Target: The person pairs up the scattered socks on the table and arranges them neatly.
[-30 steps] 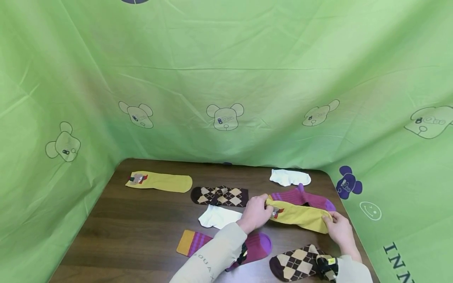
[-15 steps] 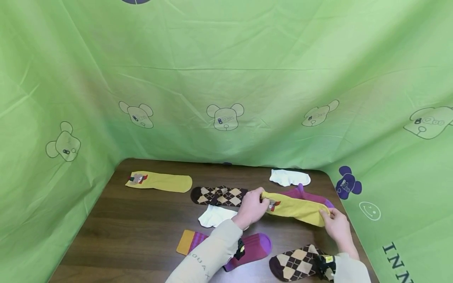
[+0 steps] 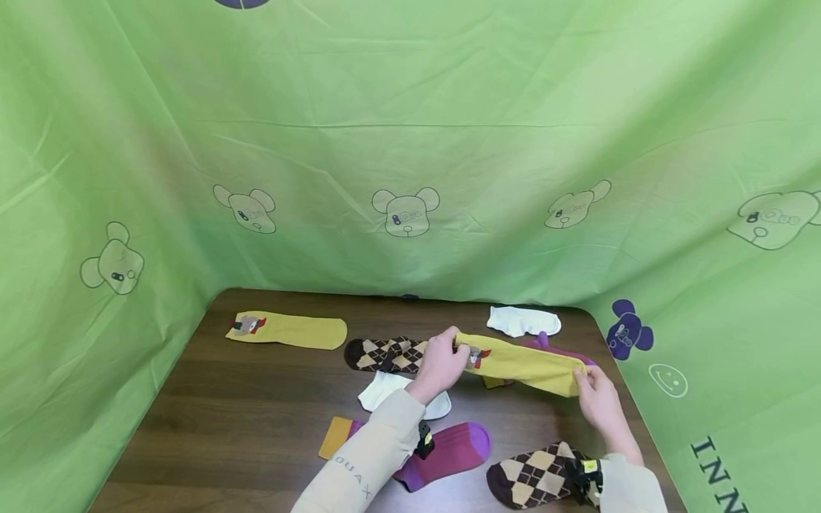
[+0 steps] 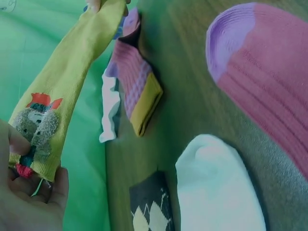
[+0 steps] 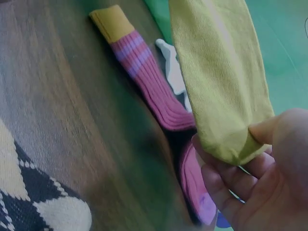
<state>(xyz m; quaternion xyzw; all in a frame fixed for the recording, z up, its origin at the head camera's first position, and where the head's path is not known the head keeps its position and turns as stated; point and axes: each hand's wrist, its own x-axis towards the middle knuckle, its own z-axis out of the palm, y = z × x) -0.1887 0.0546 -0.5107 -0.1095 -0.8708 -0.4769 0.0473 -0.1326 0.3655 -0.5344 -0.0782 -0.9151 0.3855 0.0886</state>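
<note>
A yellow sock (image 3: 519, 362) with a grey animal and red scarf near its cuff is stretched between both hands, raised above the table. The left hand (image 3: 441, 365) pinches the cuff end, thumb over the fabric in the left wrist view. At the toe end the right hand (image 3: 598, 402) grips the sock between thumb and fingers. Beneath it lies a magenta and purple sock (image 5: 154, 86) with a mustard cuff, partly covered in the head view. A matching yellow sock (image 3: 301, 330) lies flat at the table's back left.
On the brown wooden table (image 3: 212, 427) are an argyle sock (image 3: 378, 354) and a white sock (image 3: 385, 388) left of centre. Another magenta sock (image 3: 449, 454) lies under the left forearm. A second argyle sock (image 3: 532, 474) is front right, a second white sock (image 3: 524, 321) back right. Green curtains surround the table.
Both hands have lifted the yellow sock and carried it leftward, away from over the magenta sock. Its mustard cuff now shows below the yellow sock.
</note>
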